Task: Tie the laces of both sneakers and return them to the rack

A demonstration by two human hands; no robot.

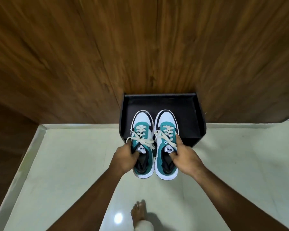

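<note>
Two teal, white and navy sneakers with cream laces point away from me, toes over the black rack point(190, 114). My left hand point(125, 157) grips the collar of the left sneaker point(141, 121), fingers inside its opening. My right hand point(185, 157) holds the right sneaker point(165, 116) the same way, thumb along its outer side. Bows show on both sets of laces. The heels stick out past the rack's front edge above the floor; I cannot tell whether the soles rest on the rack.
The rack is a low black open box set against a brown wood-panelled wall point(140, 47). Pale glossy floor tiles point(65, 164) spread in front. My bare foot point(139, 212) stands on the tiles below the sneakers. A wooden panel point(7, 139) rises at the left.
</note>
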